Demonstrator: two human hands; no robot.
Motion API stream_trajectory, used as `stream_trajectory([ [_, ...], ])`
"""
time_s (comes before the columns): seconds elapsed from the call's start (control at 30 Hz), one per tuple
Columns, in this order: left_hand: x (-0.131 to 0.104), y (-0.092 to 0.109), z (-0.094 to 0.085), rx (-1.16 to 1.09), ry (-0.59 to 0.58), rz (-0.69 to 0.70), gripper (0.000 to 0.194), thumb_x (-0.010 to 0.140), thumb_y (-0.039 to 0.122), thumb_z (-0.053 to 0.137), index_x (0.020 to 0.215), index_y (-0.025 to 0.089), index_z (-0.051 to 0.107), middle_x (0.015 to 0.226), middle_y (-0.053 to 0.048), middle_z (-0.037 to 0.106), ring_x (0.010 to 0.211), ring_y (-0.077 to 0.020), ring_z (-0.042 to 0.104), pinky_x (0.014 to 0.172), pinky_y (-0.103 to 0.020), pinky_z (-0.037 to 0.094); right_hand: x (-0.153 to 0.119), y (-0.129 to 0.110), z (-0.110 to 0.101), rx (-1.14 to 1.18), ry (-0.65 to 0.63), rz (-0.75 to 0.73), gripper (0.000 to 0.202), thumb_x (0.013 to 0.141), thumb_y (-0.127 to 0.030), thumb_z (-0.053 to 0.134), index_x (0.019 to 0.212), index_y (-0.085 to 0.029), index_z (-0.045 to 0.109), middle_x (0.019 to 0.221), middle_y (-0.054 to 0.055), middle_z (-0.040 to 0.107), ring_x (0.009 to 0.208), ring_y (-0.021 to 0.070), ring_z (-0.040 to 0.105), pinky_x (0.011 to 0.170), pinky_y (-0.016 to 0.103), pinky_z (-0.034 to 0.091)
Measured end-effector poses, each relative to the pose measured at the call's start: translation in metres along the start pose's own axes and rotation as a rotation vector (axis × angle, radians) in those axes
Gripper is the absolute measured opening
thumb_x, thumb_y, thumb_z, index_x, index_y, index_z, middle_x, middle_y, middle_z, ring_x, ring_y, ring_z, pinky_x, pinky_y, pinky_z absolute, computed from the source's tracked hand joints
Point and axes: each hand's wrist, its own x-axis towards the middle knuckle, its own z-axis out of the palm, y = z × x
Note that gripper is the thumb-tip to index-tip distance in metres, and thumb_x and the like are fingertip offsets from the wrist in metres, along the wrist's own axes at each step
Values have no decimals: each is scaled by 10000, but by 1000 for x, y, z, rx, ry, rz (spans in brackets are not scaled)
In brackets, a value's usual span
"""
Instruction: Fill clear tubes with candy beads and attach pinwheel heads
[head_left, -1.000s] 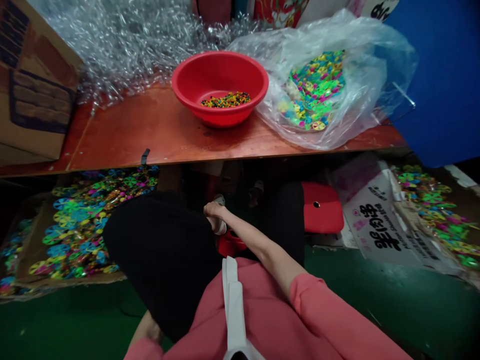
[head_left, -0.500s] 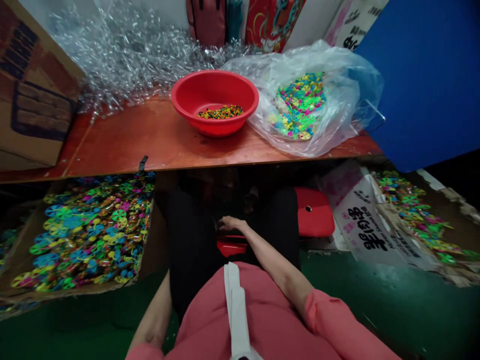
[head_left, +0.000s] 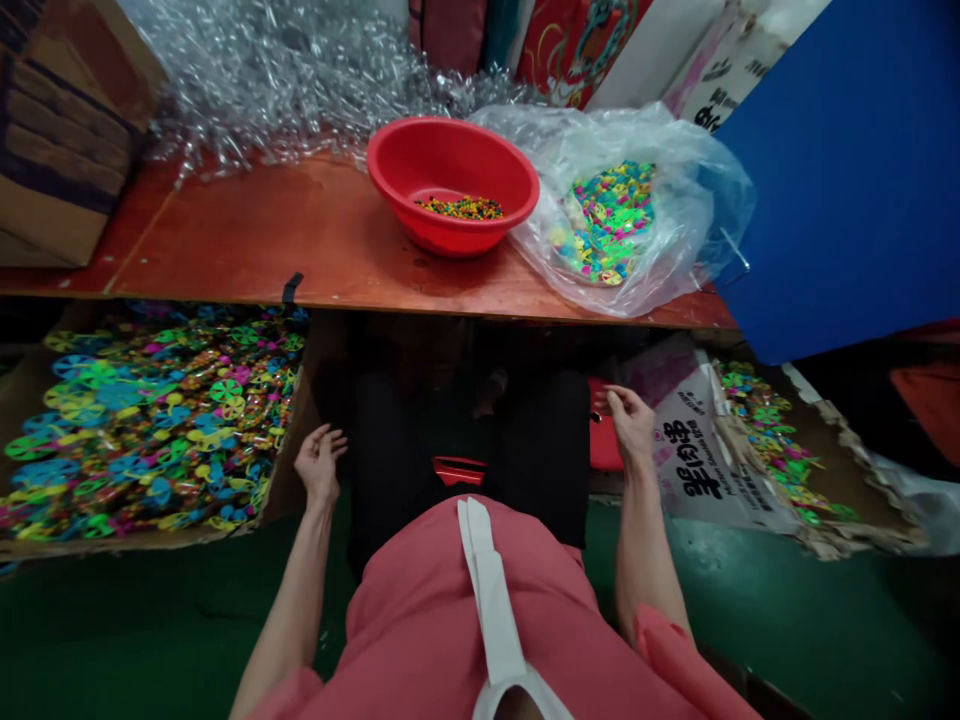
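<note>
My left hand [head_left: 321, 465] hangs beside my left thigh, next to the wall of a carton [head_left: 281, 480]. Its fingers are loosely bent and apart, with nothing seen in them. Inside that carton lie many colourful plastic pinwheel-like pieces [head_left: 165, 420]. On the other side, my right hand [head_left: 634, 425] hovers by my right knee, in front of a red stool seat [head_left: 604, 445]. Its fingers are half curled with gaps between them, and I see nothing held. A red basin [head_left: 454, 235] on the table holds small multicoloured beads [head_left: 465, 208].
The wooden table [head_left: 225, 240] spans the front. On it are silver tinsel-like strips [head_left: 277, 90], a cardboard box [head_left: 67, 150] and a clear plastic bag [head_left: 675, 230] of colourful discs [head_left: 619, 215]. A blue panel [head_left: 847, 180] stands right. Another carton [head_left: 847, 460] sits low right.
My right hand has moved from between my thighs out to the right of my right knee. My left hand has come into view beside the left carton. The view has shifted slightly.
</note>
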Motion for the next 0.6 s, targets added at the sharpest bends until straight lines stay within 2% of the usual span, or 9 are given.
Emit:
stream_trajectory([
  [0.07,2,5,7,-49,38,38,258,914,371,679,1061,159,675,884,-42,742,708,-138,729,668,-258,593,-15,24,-24,-29,55,78,505,824,-612,705,1059,-167,739,921,122,804,724,213,758,739,385,636],
  [0.17,-3,17,23,-86,33,110,288,899,379,665,1089,165,688,954,-69,771,787,-164,767,739,-291,627,-42,52,-42,-99,47,164,529,774,-642,709,1027,-179,742,918,138,809,732,242,763,733,410,640],
  [0.33,-21,26,46,-75,-85,208,285,921,397,666,1068,160,725,952,-84,779,790,-183,776,784,-326,643,-76,73,-42,-151,-14,220,467,698,-598,722,921,-189,763,872,130,809,800,279,758,749,413,626],
  [0.43,-25,23,48,-68,-111,209,256,923,384,686,1043,165,742,946,-87,782,816,-191,780,833,-342,646,-83,79,-40,-169,-30,242,413,701,-567,697,885,-202,760,871,118,814,821,277,753,791,411,625],
  [0.6,-23,16,48,-71,-83,200,250,939,389,682,1044,170,743,943,-90,791,829,-206,782,856,-376,648,-83,88,-41,-218,-4,266,358,669,-511,714,840,-202,775,799,116,791,765,296,740,744,434,637],
])
